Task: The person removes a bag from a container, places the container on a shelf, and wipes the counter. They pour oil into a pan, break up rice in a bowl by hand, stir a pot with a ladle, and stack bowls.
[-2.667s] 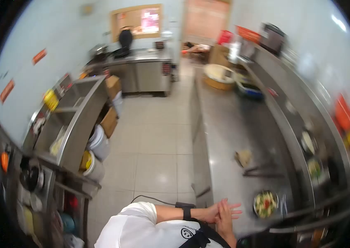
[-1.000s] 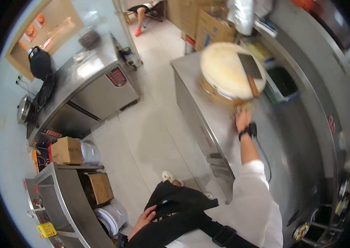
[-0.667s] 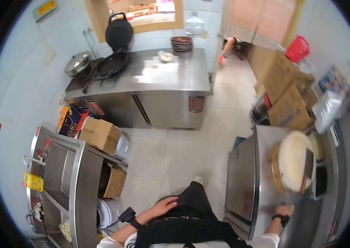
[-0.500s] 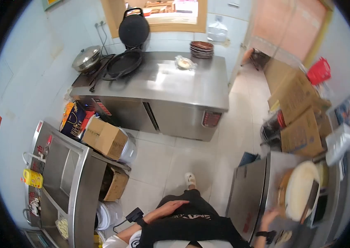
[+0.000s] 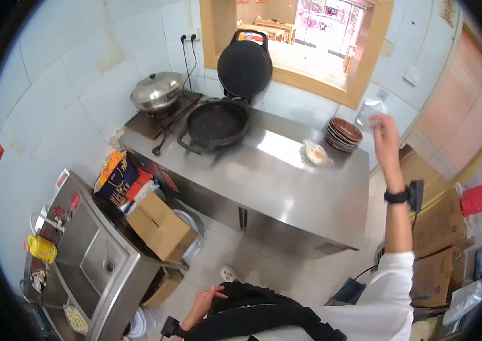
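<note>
Right hand: raised at arm's length above the bench's far right end, fingers loosely spread, nothing held. Stack of bowls just left and below. Left hand: open, resting at apron.

our right hand is blurred, so we cannot tell whether the fingers are curled or spread, or whether they hold anything. our left hand lies low in the view against the dark apron, its palm hidden. the small dish on the steel counter holds something too small to make out. the print on the colourful bags is unreadable at this size. the sink unit runs into the dark lens border at lower left. the cardboard boxes at right are partly hidden behind our sleeve and bent by the lens.
</note>
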Available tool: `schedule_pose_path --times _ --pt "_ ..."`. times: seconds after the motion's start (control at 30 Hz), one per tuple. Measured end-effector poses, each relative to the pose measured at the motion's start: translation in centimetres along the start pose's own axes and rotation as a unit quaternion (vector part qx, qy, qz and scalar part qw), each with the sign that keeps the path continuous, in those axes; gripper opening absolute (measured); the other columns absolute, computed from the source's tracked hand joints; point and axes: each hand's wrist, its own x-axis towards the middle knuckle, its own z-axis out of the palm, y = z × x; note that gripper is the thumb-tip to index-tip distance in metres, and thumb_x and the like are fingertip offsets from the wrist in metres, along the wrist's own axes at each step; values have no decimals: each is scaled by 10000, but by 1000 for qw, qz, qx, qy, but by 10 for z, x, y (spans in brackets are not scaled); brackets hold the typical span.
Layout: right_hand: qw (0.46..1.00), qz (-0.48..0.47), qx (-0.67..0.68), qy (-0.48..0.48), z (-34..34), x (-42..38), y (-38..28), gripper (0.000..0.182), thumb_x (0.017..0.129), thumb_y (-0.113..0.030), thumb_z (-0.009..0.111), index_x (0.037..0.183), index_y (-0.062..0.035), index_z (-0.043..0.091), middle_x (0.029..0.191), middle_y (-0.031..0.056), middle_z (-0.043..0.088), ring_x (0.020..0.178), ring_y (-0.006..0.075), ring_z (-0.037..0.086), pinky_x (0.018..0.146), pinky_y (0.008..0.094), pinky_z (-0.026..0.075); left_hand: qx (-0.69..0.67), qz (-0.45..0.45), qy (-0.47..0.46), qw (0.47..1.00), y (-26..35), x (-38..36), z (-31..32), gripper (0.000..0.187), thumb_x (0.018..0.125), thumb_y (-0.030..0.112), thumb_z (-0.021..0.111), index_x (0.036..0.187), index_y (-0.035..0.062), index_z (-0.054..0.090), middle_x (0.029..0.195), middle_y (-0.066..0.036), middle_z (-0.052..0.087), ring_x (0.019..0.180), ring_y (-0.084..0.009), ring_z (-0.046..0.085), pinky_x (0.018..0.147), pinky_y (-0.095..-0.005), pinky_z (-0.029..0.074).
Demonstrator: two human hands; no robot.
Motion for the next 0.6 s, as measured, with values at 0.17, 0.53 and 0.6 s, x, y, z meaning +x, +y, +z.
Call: schedule_pose_path --times 0.17,0.53,0.6 --pt "990 -107 35 87 81 185 -76 150 802 -46 484 916 -33 580 898 127 539 763 228 578 685 311 461 -173 49 117 977 -3 55 -50 450 832 -20 514 1266 30 406 1232 -145 473 1095 -212 495 875 -289 421" --pt "981 1 -190 -48 378 454 -10 255 813 -208 457 976 -82 608 916 207 611 894 335 589 780 421 461 -202 -62 226 951 127 126 -146 467 897 243 498 1309 73 360 1250 -124 476 1041 -233 543 805 -347 465" --pt "980 33 -168 -100 441 447 23 248 779 -157 483 976 -69 604 925 205 603 912 339 572 778 426 461 -174 -67 264 946 151 145 -151 443 901 242 494 1292 64 385 1236 -127 486 1030 -231 546 804 -345 467"
